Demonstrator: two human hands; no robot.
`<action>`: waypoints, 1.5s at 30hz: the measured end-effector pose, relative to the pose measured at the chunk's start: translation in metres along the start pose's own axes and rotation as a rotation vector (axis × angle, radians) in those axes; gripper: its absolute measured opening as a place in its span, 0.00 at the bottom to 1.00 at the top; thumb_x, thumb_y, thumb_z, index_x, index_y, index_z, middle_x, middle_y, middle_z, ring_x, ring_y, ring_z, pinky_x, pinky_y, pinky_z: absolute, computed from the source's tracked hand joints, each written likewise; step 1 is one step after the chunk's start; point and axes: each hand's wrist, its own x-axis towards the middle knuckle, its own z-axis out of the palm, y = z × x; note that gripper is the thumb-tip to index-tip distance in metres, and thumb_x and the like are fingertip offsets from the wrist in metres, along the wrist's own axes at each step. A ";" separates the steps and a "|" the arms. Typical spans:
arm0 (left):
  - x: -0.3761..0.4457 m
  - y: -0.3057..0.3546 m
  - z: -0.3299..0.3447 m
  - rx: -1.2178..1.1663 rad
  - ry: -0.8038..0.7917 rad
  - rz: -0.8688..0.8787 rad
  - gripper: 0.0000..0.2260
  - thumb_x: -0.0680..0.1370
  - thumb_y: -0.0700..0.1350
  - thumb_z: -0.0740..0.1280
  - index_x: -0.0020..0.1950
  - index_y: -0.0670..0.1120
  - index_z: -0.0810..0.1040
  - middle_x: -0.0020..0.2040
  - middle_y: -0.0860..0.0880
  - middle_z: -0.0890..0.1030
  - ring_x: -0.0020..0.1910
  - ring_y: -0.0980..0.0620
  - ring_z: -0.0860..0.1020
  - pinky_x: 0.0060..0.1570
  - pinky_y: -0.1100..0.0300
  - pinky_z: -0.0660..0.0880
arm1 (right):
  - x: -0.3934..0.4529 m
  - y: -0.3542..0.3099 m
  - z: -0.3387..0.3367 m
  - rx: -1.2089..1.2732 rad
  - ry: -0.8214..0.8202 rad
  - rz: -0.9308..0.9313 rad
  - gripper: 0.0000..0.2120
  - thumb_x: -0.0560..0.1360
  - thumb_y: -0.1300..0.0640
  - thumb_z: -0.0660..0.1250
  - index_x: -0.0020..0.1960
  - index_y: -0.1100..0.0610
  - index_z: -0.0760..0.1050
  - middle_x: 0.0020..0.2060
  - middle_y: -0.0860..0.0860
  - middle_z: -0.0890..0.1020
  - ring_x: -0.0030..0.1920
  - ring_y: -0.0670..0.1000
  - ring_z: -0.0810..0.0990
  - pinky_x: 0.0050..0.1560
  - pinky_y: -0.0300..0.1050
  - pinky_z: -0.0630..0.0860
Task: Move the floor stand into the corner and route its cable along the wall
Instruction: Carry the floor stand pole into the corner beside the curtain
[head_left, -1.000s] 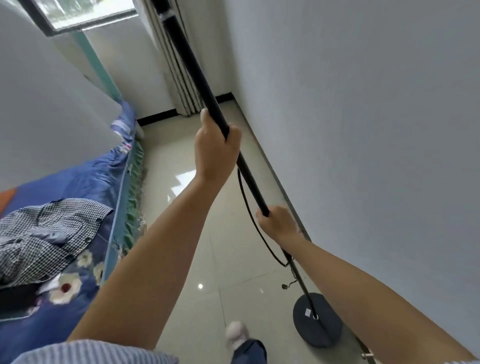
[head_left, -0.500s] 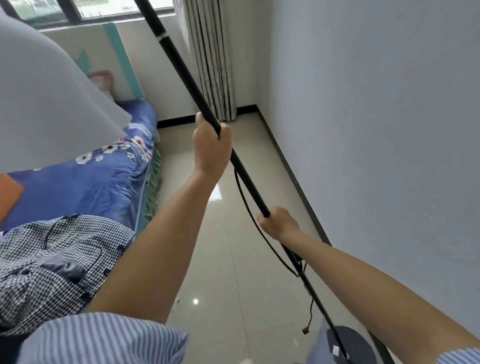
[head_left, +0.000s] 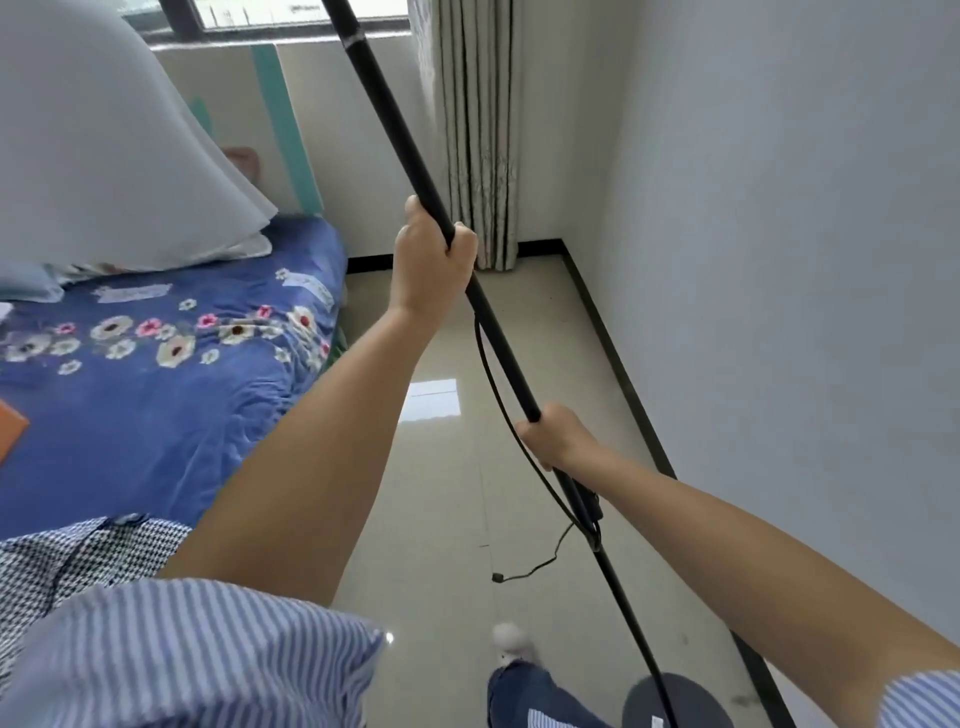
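The floor stand's black pole (head_left: 395, 135) runs tilted from the top of the view down to its round dark base (head_left: 675, 701) at the bottom edge, near the right wall. My left hand (head_left: 431, 260) grips the pole high up. My right hand (head_left: 556, 439) grips it lower down. A thin black cable (head_left: 498, 410) hangs in a loop beside the pole between the two hands. Its loose end with a small plug (head_left: 497, 577) dangles just above the tiled floor. The room's corner (head_left: 563, 244) lies ahead, by the curtain.
A bed with a blue flowered cover (head_left: 171, 364) and white pillows (head_left: 104, 156) fills the left side. A striped curtain (head_left: 478, 130) hangs at the far wall. The white wall (head_left: 779, 260) with a black skirting (head_left: 618, 364) runs along the right. My shoe (head_left: 511, 642) is on the floor.
I have walked forward with the stand lifted. The far corner and curtain are closer, the base has slid toward the bottom edge, and both hands keep their grip on the pole.
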 end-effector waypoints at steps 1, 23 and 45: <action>0.020 -0.011 0.005 -0.005 0.005 -0.009 0.08 0.76 0.32 0.58 0.43 0.42 0.60 0.26 0.54 0.67 0.23 0.60 0.70 0.16 0.80 0.67 | 0.023 -0.011 -0.002 0.001 -0.009 -0.007 0.10 0.71 0.59 0.56 0.32 0.56 0.68 0.25 0.49 0.68 0.25 0.50 0.66 0.36 0.49 0.68; 0.487 -0.252 0.124 -0.096 -0.056 -0.088 0.08 0.76 0.32 0.56 0.43 0.44 0.61 0.28 0.53 0.63 0.24 0.58 0.64 0.19 0.74 0.67 | 0.509 -0.248 -0.061 -0.047 0.089 -0.027 0.18 0.71 0.59 0.59 0.25 0.52 0.58 0.23 0.50 0.65 0.24 0.51 0.63 0.27 0.43 0.61; 0.896 -0.412 0.380 -0.071 -0.173 -0.032 0.14 0.77 0.34 0.56 0.61 0.30 0.62 0.28 0.53 0.63 0.24 0.57 0.63 0.22 0.64 0.62 | 0.971 -0.369 -0.226 0.072 0.101 -0.047 0.19 0.72 0.61 0.57 0.24 0.56 0.57 0.20 0.53 0.63 0.21 0.54 0.62 0.34 0.49 0.64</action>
